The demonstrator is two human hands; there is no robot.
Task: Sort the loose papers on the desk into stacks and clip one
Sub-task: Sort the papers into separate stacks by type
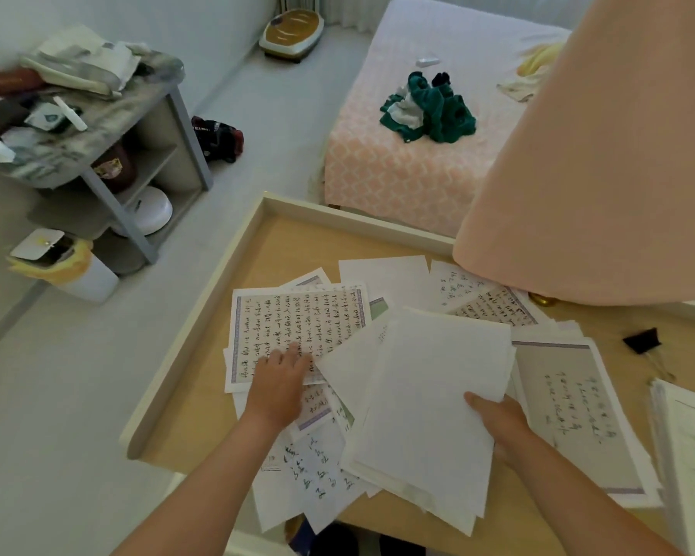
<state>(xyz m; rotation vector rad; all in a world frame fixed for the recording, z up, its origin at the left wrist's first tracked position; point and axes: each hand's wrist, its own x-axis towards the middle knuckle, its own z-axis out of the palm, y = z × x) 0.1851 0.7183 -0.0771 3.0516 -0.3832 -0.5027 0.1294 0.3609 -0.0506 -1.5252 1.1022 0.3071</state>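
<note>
Loose handwritten sheets [297, 327] lie fanned over the wooden desk [281, 242]. My left hand [279, 379] rests on the bordered page at the left, fingers reaching under the edge of a blank sheet. My right hand [498, 419] grips a thick bundle of blank white papers [430, 395], thumb on top, held tilted above the pile. A squared stack with a grey bordered top page [570, 411] lies to the right. A black binder clip [642, 341] sits on the desk beyond that stack.
A pink lampshade [602, 174] looms over the desk's far right corner. Another paper stack [691, 443] sits at the right edge. Beyond the desk are a pink bed [410, 166] with green clothes, a cluttered grey shelf unit [137, 154] and a white bin [85, 274].
</note>
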